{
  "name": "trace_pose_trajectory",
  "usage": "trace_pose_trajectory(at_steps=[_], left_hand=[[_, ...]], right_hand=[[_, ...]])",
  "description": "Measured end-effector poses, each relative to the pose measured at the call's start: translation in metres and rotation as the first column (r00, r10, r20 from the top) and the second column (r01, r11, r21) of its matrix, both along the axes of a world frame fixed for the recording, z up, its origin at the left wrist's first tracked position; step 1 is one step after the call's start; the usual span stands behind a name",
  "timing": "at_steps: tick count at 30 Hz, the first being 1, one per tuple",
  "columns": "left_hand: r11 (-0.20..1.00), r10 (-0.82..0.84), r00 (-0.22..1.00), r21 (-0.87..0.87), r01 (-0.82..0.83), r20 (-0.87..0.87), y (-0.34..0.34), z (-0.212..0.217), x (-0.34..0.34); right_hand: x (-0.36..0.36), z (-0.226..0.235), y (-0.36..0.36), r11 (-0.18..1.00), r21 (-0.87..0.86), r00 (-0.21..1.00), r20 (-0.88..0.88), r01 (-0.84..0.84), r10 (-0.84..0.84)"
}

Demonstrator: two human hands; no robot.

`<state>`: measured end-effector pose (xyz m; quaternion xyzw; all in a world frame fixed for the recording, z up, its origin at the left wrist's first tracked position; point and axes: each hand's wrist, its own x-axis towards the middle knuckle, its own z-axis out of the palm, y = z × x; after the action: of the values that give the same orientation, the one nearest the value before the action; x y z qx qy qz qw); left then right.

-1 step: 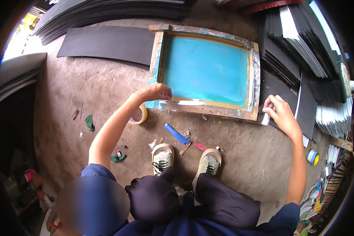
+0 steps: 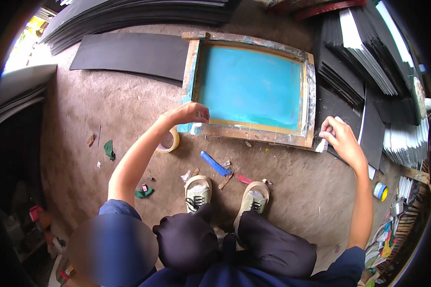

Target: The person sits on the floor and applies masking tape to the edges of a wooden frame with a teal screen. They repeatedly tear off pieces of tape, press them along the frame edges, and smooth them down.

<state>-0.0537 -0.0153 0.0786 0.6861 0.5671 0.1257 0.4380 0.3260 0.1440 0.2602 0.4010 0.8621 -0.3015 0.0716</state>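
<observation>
A wooden-framed printing screen [image 2: 254,86] with a turquoise mesh lies on the floor in front of me. Over its near left corner, my left hand [image 2: 189,113] is closed in a pinch. Off the near right corner, my right hand [image 2: 338,135] also pinches, fingertips together. Between them runs what looks like a strip of clear tape [image 2: 321,145], along the near rail of the screen; a shiny end shows below my right fingers. Its middle is almost invisible, so I cannot tell whether it touches the wood. A yellowish tape roll [image 2: 168,141] sits on the floor below my left wrist.
Black sheets [image 2: 129,55] lie left of the screen, with more stacked behind and at the right [image 2: 340,81]. Around my shoes [image 2: 198,193] are a blue strip [image 2: 214,163], green scraps [image 2: 109,149] and paper bits. A small blue-and-yellow can [image 2: 380,192] stands at right.
Both hands keep almost the same place and pinch. The bright glint along the screen's near rail has gone from its middle and now shows by my left hand.
</observation>
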Motion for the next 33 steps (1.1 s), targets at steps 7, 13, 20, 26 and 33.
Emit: trace_pose_trajectory(at_steps=[7, 13, 20, 26, 33], left_hand=[[0.977, 0.186, 0.974, 0.082, -0.198, 0.133, 0.002, 0.051, 0.018], [0.943, 0.187, 0.970, 0.249, -0.221, 0.153, -0.012, 0.115, 0.023], [0.913, 0.157, 0.975, 0.353, -0.205, 0.159, -0.057, 0.210, 0.045], [0.848, 0.304, 0.948, 0.426, -0.316, 0.100, -0.090, 0.270, 0.066], [0.709, 0.399, 0.915, 0.613, -0.349, 0.060, -0.106, 0.291, 0.091]], right_hand=[[0.012, 0.070, -0.005, 0.973, 0.223, 0.998, 0.009, 0.051, -0.054], [0.040, 0.134, -0.023, 0.931, 0.362, 0.999, -0.005, 0.046, -0.048], [0.075, 0.190, -0.051, 0.822, 0.567, 0.996, -0.093, 0.052, 0.001], [0.096, 0.210, -0.059, 0.615, 0.785, 0.997, -0.083, 0.069, -0.006], [0.109, 0.204, -0.066, 0.383, 0.889, 0.964, -0.265, 0.250, -0.012]])
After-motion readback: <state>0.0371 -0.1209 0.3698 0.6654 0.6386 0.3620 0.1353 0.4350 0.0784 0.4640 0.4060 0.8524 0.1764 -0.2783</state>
